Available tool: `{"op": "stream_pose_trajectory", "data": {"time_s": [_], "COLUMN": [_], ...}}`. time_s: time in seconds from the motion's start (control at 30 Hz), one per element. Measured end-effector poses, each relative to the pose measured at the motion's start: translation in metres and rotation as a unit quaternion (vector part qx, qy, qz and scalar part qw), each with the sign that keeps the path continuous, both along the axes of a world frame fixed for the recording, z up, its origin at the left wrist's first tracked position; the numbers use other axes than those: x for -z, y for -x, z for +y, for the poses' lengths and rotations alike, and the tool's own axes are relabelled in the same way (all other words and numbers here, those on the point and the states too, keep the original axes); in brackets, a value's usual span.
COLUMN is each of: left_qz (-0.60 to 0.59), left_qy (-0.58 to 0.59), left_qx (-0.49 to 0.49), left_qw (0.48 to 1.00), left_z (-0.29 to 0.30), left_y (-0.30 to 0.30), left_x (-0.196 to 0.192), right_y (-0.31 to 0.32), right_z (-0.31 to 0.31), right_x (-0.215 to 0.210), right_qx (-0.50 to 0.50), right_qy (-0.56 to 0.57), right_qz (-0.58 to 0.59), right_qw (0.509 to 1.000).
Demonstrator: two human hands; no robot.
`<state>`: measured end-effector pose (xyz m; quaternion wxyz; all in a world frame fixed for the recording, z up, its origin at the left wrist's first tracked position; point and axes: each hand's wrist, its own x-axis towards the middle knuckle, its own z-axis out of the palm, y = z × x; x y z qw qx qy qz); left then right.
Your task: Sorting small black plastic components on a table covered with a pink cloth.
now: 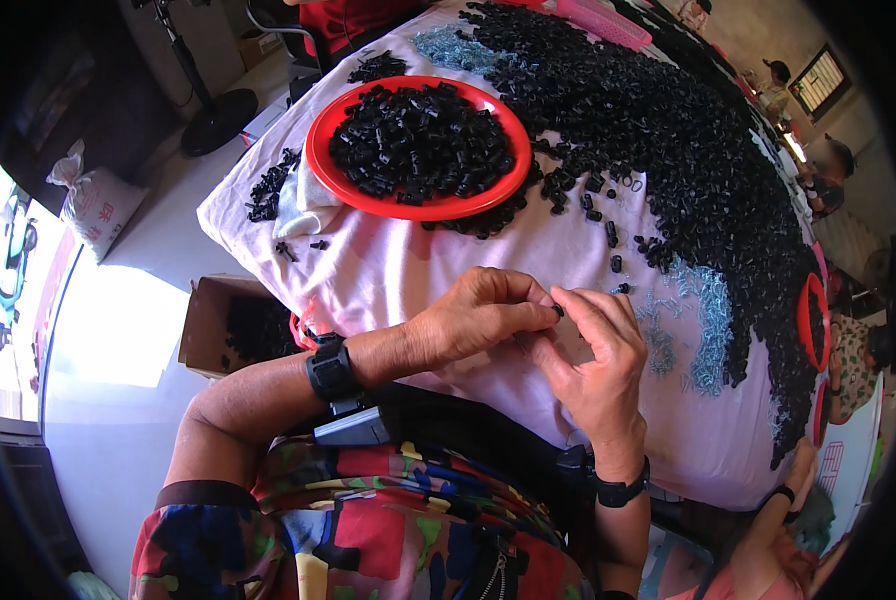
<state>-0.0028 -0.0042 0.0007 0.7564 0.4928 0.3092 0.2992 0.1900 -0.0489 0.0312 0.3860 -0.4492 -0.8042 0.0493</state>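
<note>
My left hand [490, 312] is closed in a pinch, with a small black plastic part [557, 311] at its thumb and fingertips. Right against it, my right hand [600, 352] has its fingers and thumb bent in around the same spot. Whatever the right fingertips hold is too small and covered to make out. Both hands are above the near edge of a cloth-covered table [383, 265]. Beyond them sits a red plate [320, 150] heaped with small black parts [423, 140]. Just right of my hands lie light-blue screw-like pieces [706, 325].
A large pile of black parts [618, 110] covers the table's far and right side. An open cardboard box [203, 325] with black parts stands left, below the table edge. A white sack [100, 205] and a stand base [218, 120] are on the floor. Another person's arm [773, 505] reaches in at lower right.
</note>
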Motion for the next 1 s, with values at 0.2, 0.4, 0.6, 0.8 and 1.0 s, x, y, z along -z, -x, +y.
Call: {"op": "stream_pose_trajectory", "data": {"time_s": [0.2, 0.4, 0.6, 0.8, 1.0], "left_qz": [-0.013, 0.001, 0.014, -0.038, -0.021], "left_qy": [0.008, 0.023, 0.015, 0.043, 0.006], "left_qx": [0.004, -0.009, -0.001, 0.053, 0.069], "left_qw": [1.0, 1.0, 1.0, 0.997, 0.997], "left_z": [0.0, 0.001, 0.002, 0.001, -0.003], "left_y": [0.0, -0.001, -0.001, 0.0, 0.003], "left_x": [-0.002, 0.0, -0.003, 0.003, 0.0], "right_y": [0.001, 0.002, -0.002, -0.01, -0.012], "right_z": [0.003, 0.006, 0.01, 0.009, 0.01], "right_x": [0.006, 0.006, 0.008, 0.004, 0.008], "right_qx": [-0.007, -0.01, -0.018, -0.02, -0.05], "right_qy": [-0.022, -0.024, -0.053, -0.072, -0.076], "right_qz": [0.006, 0.001, -0.02, -0.049, -0.055], "right_qw": [1.0, 1.0, 0.998, 0.996, 0.994]}}
